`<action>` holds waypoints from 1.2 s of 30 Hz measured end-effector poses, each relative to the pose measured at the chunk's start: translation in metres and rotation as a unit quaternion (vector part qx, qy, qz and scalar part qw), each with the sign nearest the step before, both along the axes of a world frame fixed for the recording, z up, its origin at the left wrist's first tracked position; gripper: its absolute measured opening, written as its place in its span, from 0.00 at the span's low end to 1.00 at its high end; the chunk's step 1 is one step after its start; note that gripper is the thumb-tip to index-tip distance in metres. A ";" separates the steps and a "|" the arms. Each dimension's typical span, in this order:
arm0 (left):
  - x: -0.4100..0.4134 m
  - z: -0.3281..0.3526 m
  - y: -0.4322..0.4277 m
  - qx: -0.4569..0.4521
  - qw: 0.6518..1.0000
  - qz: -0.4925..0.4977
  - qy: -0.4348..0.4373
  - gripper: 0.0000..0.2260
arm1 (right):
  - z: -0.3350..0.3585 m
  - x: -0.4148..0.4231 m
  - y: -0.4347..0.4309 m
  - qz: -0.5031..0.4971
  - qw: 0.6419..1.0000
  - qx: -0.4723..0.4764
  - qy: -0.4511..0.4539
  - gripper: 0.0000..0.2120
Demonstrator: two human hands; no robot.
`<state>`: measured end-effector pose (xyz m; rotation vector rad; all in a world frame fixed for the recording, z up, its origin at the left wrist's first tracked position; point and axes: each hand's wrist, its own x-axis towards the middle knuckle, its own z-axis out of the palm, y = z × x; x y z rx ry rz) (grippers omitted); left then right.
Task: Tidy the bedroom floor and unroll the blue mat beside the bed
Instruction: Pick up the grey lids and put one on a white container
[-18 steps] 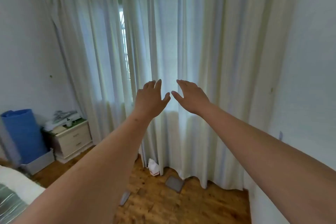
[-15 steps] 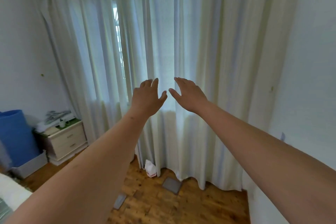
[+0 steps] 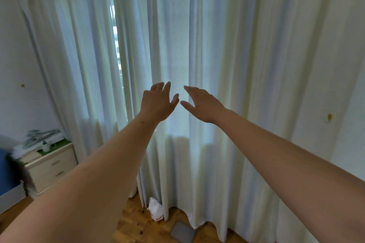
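blue mat (image 3: 3, 171) shows only as a blurred sliver at the far left edge, cut off by the frame, so its long axis and heading cannot be told. it sits just above a grey box (image 3: 11, 195), beside cluttered cream bedside drawers (image 3: 52, 165). left hand (image 3: 158, 104) and right hand (image 3: 203, 104) reach out released, fingers spread, grasping nothing, before pale curtains (image 3: 217, 45). a white bag (image 3: 156, 209) and grey square (image 3: 182, 234) lie on the wood floor (image 3: 134, 223).

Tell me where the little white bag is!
In the head view, the white bag sits on the floor by the curtain, low centre, left of a flat grey square.
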<state>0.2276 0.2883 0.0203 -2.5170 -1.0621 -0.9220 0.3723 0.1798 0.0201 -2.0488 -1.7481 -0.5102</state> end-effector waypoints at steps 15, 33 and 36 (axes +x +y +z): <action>0.201 -0.035 0.159 -0.012 0.994 0.110 -0.013 0.27 | -0.032 0.220 0.215 0.118 0.993 0.005 -0.006 0.33; 0.271 -0.082 0.307 -0.078 0.956 0.284 0.011 0.28 | -0.076 0.302 0.435 0.309 0.950 -0.024 0.027 0.32; 0.261 -0.090 0.343 -0.070 0.954 0.292 0.018 0.28 | -0.080 0.286 0.475 0.326 0.945 -0.022 0.003 0.31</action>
